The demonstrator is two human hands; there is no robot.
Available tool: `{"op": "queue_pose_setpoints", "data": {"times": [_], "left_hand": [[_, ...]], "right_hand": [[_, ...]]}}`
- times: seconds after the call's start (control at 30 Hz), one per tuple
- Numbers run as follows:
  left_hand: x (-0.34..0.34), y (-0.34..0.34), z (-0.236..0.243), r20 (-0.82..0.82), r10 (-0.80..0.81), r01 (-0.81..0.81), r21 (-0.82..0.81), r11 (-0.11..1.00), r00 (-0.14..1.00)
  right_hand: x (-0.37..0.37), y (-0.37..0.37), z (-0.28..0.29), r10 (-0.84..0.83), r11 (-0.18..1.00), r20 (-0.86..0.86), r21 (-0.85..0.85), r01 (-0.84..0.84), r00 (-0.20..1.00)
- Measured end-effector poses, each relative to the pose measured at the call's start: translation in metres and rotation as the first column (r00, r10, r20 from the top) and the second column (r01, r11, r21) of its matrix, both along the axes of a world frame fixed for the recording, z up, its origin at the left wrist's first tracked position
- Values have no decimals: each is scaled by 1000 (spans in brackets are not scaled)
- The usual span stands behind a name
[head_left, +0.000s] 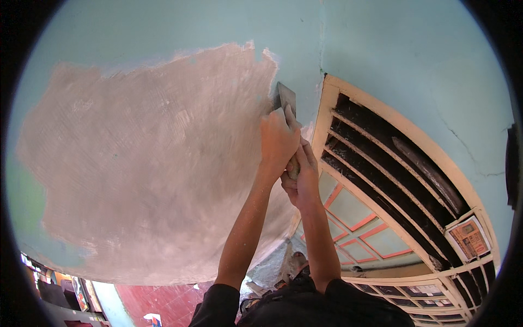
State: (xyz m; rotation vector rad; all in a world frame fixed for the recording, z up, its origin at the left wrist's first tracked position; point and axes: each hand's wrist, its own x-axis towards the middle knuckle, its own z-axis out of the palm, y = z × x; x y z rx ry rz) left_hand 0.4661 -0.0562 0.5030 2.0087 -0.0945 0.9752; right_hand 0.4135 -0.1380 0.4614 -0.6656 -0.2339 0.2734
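Observation:
My left hand (278, 141) is closed at the upper part of a flat metal putty knife (287, 94), whose blade is raised at the right edge of a rough pinkish-grey plaster patch (152, 158) on the turquoise wall (180, 24). My right hand (303, 174) is just below and right of it, fingers wrapped round the tool's handle (294, 166). The two hands touch, so part of the tool is hidden.
Right of the patch, a cream window frame (332, 87) holds dark ventilation slats, with pink-edged panes (359, 229) below. A small printed paper (467, 237) is on the frame. A red tiled floor (152, 305) and some clutter (60, 294) show low down.

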Motion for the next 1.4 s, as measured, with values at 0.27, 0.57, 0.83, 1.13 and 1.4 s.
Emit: {"op": "queue_pose_setpoints", "data": {"times": [0.27, 0.57, 0.83, 1.13, 1.4], "left_hand": [[17, 3, 31, 11, 48, -49, 110, 993, 999], [-70, 0, -105, -151, -22, -35, -362, 931, 988], [-221, 13, -299, -434, -20, -225, -505, 833, 901], [-276, 36, -322, -81, -258, -58, -994, 98, 963], [-281, 72, -231, 9, -145, 71, -899, 433, 989]], "right_hand": [[12, 12, 23, -133, 989, 17, -60, 134, 991], [-43, -14, -103, 21, 897, -95, -439, -61, 995], [-136, -39, -249, 402, 575, -38, -767, -285, 915], [-142, -11, -209, 721, 375, 252, -925, -58, 645], [-138, 8, -172, 779, 426, 26, -755, -499, 626]]}}
